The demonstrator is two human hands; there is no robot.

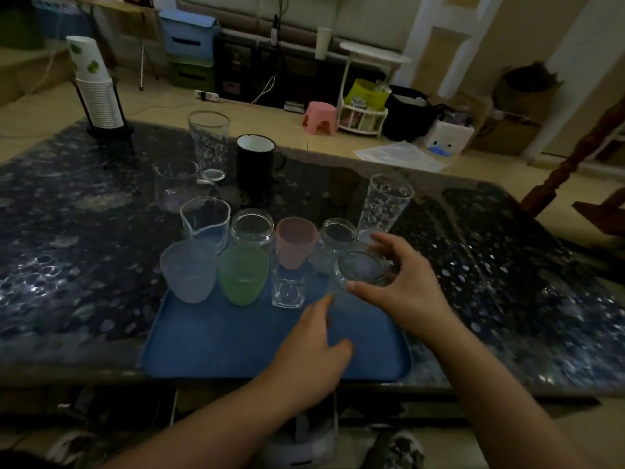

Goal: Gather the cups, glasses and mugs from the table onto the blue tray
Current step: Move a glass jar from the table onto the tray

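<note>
A blue tray (216,346) lies at the table's near edge. On its far part stand a frosted grey cup (189,270), a green cup (242,275), a small clear square glass (287,289), a pink cup (295,242) and two clear jars (253,230) (334,240). My right hand (406,282) grips a clear round glass (362,269) by its rim over the tray's right side. My left hand (311,346) hovers over the tray, fingers relaxed, one fingertip near that glass. Off the tray stand a tall patterned glass (385,204), a spouted glass (204,220), a handled glass (176,184), another tall glass (209,143) and a black mug (255,160).
A stack of paper cups in a black holder (98,93) stands at the table's far left corner. The dark speckled table (507,282) stretches to the right. Beyond it on the floor are a pink stool (319,118), boxes and bags.
</note>
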